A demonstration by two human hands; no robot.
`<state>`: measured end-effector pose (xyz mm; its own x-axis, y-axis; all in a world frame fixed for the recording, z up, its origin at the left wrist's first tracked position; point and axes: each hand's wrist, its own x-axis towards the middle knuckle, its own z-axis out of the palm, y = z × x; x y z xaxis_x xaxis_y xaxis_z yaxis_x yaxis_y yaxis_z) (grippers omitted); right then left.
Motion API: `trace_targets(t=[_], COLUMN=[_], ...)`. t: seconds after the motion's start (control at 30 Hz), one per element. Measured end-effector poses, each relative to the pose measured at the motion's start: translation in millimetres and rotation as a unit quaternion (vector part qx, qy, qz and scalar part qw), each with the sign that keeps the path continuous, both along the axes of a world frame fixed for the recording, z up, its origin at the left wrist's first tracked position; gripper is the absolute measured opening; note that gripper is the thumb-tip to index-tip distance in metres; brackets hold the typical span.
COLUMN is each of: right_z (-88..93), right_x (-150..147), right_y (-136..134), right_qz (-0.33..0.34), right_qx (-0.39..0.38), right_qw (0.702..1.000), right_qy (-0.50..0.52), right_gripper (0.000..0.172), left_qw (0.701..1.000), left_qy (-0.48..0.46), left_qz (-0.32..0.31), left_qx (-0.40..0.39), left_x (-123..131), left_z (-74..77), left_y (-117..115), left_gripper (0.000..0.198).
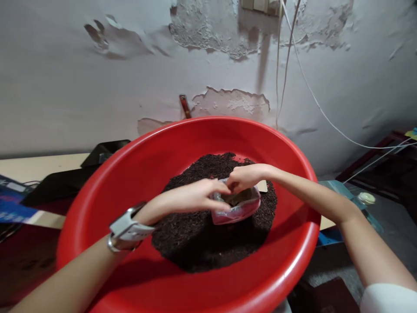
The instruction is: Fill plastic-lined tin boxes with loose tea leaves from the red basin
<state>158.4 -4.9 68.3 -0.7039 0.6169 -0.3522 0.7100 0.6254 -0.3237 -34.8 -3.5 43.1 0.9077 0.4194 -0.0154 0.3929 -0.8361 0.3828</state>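
A clear plastic bag with pink on its side [235,214] sits on dark, crumbly soil [185,230] in a big red basin [192,289]. Its mouth faces up, and something brownish shows inside. My left hand [198,195], with a watch at the wrist, grips the bag's near left rim between thumb and fingers. From the right, my right hand [246,176] comes over the bag with its fingers curled together at the far rim. Its fingertips are partly hidden at the mouth. A small pale flat piece [262,186] lies just right of the bag.
Black plastic trays [61,184] rest left of the basin on a pale tabletop [42,165]. Behind stands a white wall [130,87] with peeling plaster. Loose cables [312,93] hang at the right, above a dark wooden piece of furniture [374,163].
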Motion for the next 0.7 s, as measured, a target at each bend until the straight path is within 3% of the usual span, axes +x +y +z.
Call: trace_targets(t=[0.07, 0.13, 0.2, 0.3, 0.4, 0.5, 0.6, 0.7], right_z=[-14.4, -23.1, -29.2, -39.9, -51.3, -59.0, -64.9, -74.6], right_x=[6.4, 14.6, 24.1, 37.2, 44.4, 44.1, 40.2, 38.2], right_y=[14.5, 26.8, 38.2, 51.5, 56.4, 54.4, 53.7, 62.7], right_qz=[-0.041, -0.114, -0.194, -0.285, -0.323, -0.313, -0.282, -0.289], right_qx=[-0.054, -0.069, -0.029, 0.038, 0.061, 0.101, 0.119, 0.114], right_qw=[0.995, 0.979, 0.957, 0.933, 0.933, 0.943, 0.952, 0.95], right_qy=[0.068, 0.153, 0.214, 0.217, 0.145, 0.047, -0.022, -0.027], right_gripper=[0.017, 0.015, 0.019, 0.026, 0.027, 0.029, 0.038, 0.043], left_qw=[0.993, 0.969, 0.944, 0.904, 0.86, 0.872, 0.88, 0.881], left_qy=[-0.039, -0.064, -0.031, 0.114, 0.254, 0.265, 0.268, 0.274], left_qz=[0.114, 0.237, 0.325, 0.413, 0.439, 0.407, 0.388, 0.381], left_qx=[-0.013, 0.03, 0.044, 0.01, -0.049, -0.057, -0.049, -0.053], left_x=[-6.6, -11.6, -16.4, -26.6, -37.9, -42.1, -38.4, -33.6], left_z=[12.7, 12.8, -3.2, -50.8, -104.9, -144.1, -161.9, -162.1], left_y=[17.2, 40.2, 65.1, 91.2, 93.6, 82.8, 76.1, 81.5], left_gripper=[0.046, 0.051, 0.053, 0.058, 0.081, 0.091, 0.091, 0.091])
